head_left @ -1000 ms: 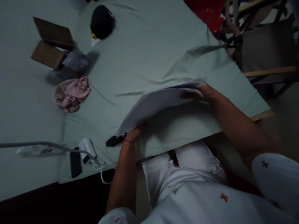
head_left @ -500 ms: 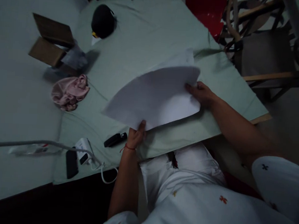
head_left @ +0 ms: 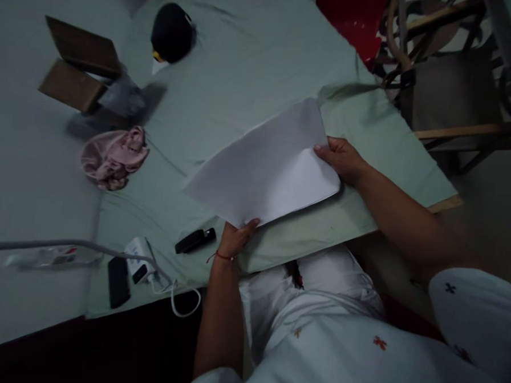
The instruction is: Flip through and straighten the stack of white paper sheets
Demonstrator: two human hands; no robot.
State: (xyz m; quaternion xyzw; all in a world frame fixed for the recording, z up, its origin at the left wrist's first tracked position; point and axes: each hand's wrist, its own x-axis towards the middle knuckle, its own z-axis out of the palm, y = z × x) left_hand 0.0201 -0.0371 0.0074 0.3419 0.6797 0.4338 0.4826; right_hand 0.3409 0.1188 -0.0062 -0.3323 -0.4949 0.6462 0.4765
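Head view: a white paper sheet (head_left: 265, 166) is held at two edges above a table draped in pale green cloth (head_left: 254, 60).

The smooth, slightly bowed sheet is pinched at its near corner by the left hand (head_left: 236, 239) and at its right edge by the right hand (head_left: 343, 159); a black stapler (head_left: 195, 240) lies just beside the left wrist.

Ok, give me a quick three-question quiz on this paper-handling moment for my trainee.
1. True or false: both hands grip the stack of white paper sheets.
2. Which lies nearest the left hand? A) crumpled pink cloth B) small black stapler-like tool C) round black cap
3. Fill in: the right hand holds the sheets at their ____ edge as seen by the head camera.

Key: 1 true: the left hand holds the near corner, the right hand the far side. 2 B. 3 right.
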